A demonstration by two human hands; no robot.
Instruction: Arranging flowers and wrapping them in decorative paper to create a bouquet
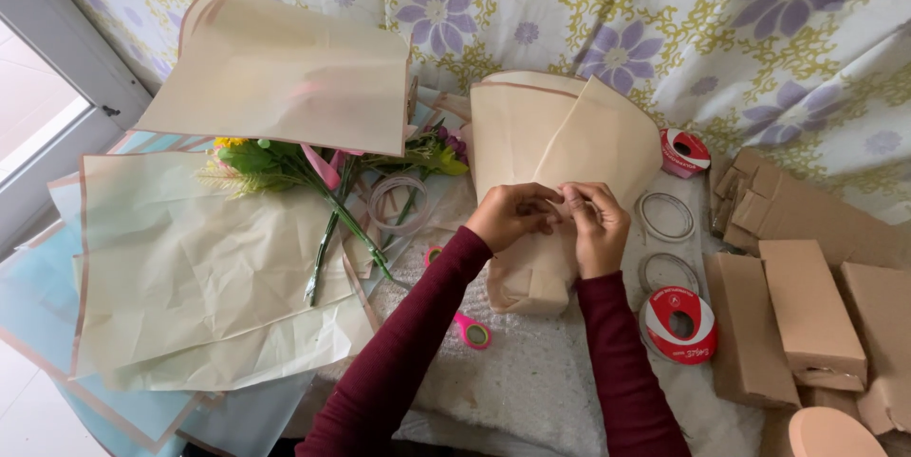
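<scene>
A cream paper cone (pixel 555 149) is seen at the centre of the surface (pixel 531 391), just past the middle toward 1 o'clock. Its long axis runs roughly from 6 to 12 o'clock: the narrow folded end points toward the person at 6 o'clock, the wide open mouth fans away toward 12 o'clock. The cone lies flat on the white textured cover.

The left hand (pixel 511 215) and right hand (pixel 596 224) are met over the cone's lower middle, fingertips pinched together on the paper's overlapping edge. Both are closed in a fine pinch; whether a small piece of tape is held between them cannot be told. Dark red sleeves are worn on both arms.

At 3 o'clock from the hands two clear tape rolls (pixel 667 217) are laid, and below them, toward 4 o'clock, a red-and-white tape roll (pixel 678 324). A second red-and-white roll (pixel 683 151) is set at 2 o'clock. A pink tape dispenser (pixel 472 331) is lying at 7 o'clock, just beside the left forearm.

At 9 to 10 o'clock artificial flowers (pixel 285 167) with green stems are spread over cream wrapping sheets (pixel 209 277). Brown cardboard boxes (pixel 807 310) are stacked at 4 o'clock. A floral cloth (pixel 664 20) is hung behind, at 12 o'clock.
</scene>
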